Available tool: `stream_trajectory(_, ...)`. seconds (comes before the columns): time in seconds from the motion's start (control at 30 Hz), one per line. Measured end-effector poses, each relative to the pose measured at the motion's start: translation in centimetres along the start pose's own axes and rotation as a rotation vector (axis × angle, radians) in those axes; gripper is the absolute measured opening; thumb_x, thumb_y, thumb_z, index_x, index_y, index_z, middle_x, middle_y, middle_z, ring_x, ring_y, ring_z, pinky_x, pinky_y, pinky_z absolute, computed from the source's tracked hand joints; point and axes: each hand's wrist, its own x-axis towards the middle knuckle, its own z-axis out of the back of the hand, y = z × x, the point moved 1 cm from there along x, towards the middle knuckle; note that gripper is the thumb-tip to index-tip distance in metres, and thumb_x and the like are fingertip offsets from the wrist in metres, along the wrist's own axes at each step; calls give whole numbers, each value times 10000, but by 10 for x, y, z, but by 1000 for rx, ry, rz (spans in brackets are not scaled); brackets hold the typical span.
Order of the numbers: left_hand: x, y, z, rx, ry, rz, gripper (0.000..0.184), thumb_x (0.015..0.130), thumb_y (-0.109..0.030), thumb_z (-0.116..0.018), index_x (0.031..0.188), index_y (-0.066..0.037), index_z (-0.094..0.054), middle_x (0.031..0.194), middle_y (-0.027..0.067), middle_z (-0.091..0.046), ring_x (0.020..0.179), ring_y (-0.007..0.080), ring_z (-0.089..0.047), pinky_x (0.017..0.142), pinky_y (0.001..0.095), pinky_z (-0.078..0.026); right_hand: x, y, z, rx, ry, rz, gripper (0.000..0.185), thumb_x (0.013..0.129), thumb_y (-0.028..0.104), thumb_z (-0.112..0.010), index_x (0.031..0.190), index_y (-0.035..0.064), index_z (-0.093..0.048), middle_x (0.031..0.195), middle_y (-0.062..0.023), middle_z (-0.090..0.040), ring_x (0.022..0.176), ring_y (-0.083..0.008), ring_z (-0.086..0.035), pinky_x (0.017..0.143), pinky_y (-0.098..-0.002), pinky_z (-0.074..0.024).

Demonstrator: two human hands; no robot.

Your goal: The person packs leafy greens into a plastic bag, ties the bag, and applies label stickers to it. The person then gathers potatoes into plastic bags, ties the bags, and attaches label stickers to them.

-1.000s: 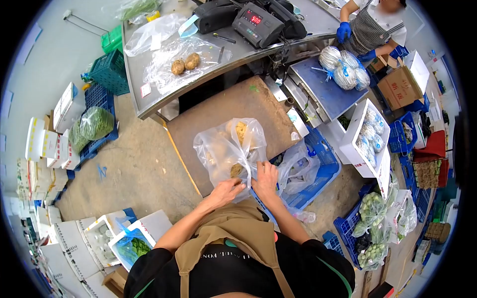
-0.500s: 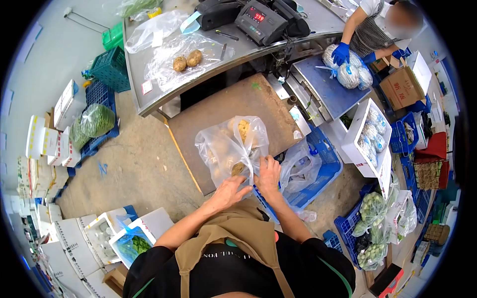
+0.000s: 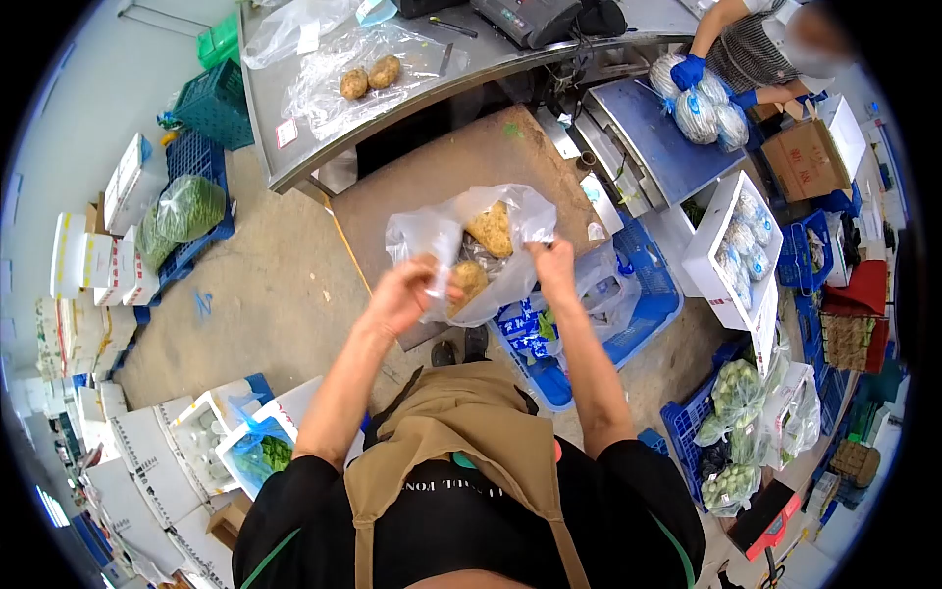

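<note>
A clear plastic bag [image 3: 530, 211] rests on a brown board [image 3: 392, 221], its mouth spread wide toward me. Inside lie potatoes: a knobbly, lighter one [image 3: 494, 234] and a rounder one [image 3: 468, 282] show through the opening. My left hand [image 3: 407, 296] pinches the left side of the bag's mouth, fingers closed on the plastic. On the opposite side, my right hand [image 3: 554, 267] grips the rim in a closed fist. Two more potatoes [image 3: 370, 77] sit on a clear plastic sheet on the metal counter [image 3: 270, 147], beyond the board.
A blue crate [image 3: 653, 324] with plastic bags stands right of the board. A co-worker's gloved hand [image 3: 689, 73] rests on white netted bundles [image 3: 695, 116] on a blue scale platform [image 3: 648, 133]. A white foam box [image 3: 708, 250] stands nearby; leafy greens [image 3: 277, 452] fill another at lower left.
My hands have moved apart and forward, pulling the bag's mouth open, so the potatoes now show uncovered. The camera view has shifted; the counter sits higher in it.
</note>
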Motion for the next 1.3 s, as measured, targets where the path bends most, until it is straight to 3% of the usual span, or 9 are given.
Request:
stream_trajectory(0.1,-15,-51,13,-272,43,-123,109,776,-131,-563,831,-39,-546,873,223,-568,553,129,-445,538,207,-402,-6,54,-1,628,109,-2,143,733,19,-566,855,-54,-582,780,-131,-635,688,-233,-594,712,-358,-477)
stream_trajectory(0.3,-42,-105,13,-5,89,-385,127,781,-179,-570,796,-58,-531,867,233,-594,499,99,-423,448,193,-354,-17,82,38,698,281,54,235,689,-30,-538,921,-59,-560,766,-135,-624,703,-236,-597,698,-340,-467)
stream_trajectory(0.47,-48,-66,10,145,28,-198,129,798,-184,-585,795,-66,-533,833,220,-596,457,88,-439,377,185,-324,-68,120,9,-516,-388,726,263,799,37,-600,1031,-72,-544,969,-208,-576,892,-342,-576,824,-372,-452)
stream_trajectory(0.7,-44,-44,10,169,4,-154,131,820,-183,-624,827,-66,-567,806,165,-621,510,100,-517,437,197,-386,-64,27,-91,-408,699,410,494,717,115,-699,1159,-1,-512,1122,-197,-543,1078,-349,-524,921,-399,-420)
stream_trajectory(0.8,-45,-43,12,239,-7,-175,130,833,-183,-624,843,-65,-570,806,143,-628,520,102,-523,446,202,-391,-31,-79,-114,-961,442,580,683,607,247,-786,1187,22,-505,1132,-208,-516,1080,-387,-497,940,-437,-401)
stream_trajectory(0.9,-50,-43,20,292,-22,-167,128,844,-183,-618,857,-65,-570,808,124,-631,542,105,-528,468,216,-399,-6,-109,-101,-1058,617,387,815,511,297,-831,1194,10,-491,1143,-215,-485,1094,-396,-473,950,-442,-387)
stream_trajectory(1.13,-53,-34,44,478,-5,-151,154,865,-200,-589,881,-51,-550,819,103,-610,624,139,-521,560,265,-430,-6,-134,-116,-1285,851,134,441,653,194,-659,1066,49,-610,1016,-237,-602,969,-334,-595,859,-443,-468)
stream_trajectory(1.27,-40,-28,56,500,14,-191,374,859,-154,-605,1198,-43,-492,841,93,-619,656,126,-552,605,249,-455,-76,-46,-113,-1082,494,109,222,609,205,-687,820,139,-675,859,-128,-655,838,-287,-637,723,-389,-519)
stream_trajectory(1.3,-36,-29,55,557,44,-220,458,867,-157,-600,1283,-60,-434,843,91,-614,672,121,-554,617,247,-461,-73,-86,-120,-961,284,368,291,570,226,-712,833,107,-672,830,-117,-650,840,-291,-633,721,-395,-520)
